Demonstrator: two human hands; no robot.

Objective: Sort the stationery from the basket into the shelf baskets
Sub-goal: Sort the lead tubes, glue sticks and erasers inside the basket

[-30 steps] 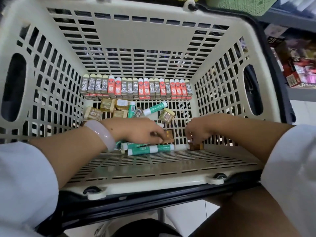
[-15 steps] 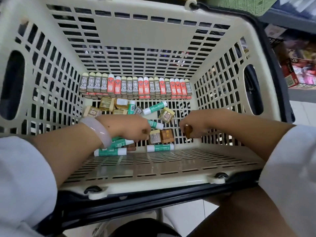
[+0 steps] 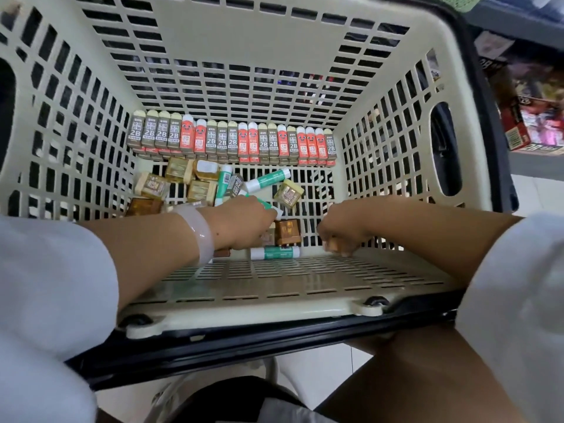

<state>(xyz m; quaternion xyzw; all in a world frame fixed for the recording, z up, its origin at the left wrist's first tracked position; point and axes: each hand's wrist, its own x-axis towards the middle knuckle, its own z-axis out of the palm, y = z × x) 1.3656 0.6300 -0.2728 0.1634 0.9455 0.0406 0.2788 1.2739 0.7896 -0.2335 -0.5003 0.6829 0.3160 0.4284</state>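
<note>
Cream slotted basket, seen from above, both forearms reaching in over the near rim.

Left hand: fingers curled round green-and-white glue sticks, the white cap of one poking out past the knuckles toward 2 o'clock. How many it grips cannot be told. Pale bangle on the wrist.

Right hand: fingers curled down tight, pinching a small brown block at the fingertips, just over the basket floor near the front wall.

Between the hands: a brown eraser block, and at 6 o'clock from it a lone glue stick lying flat along the front wall.

At 12 o'clock, against the far wall: a row of upright 2B boxes, grey and red mixed, packed side by side.

At 10 o'clock from the left hand: loose heap of gold-wrapped erasers with two more glue sticks lying tilted among them.

Outside the basket at 2 o'clock: shelf with a red printed box.
</note>
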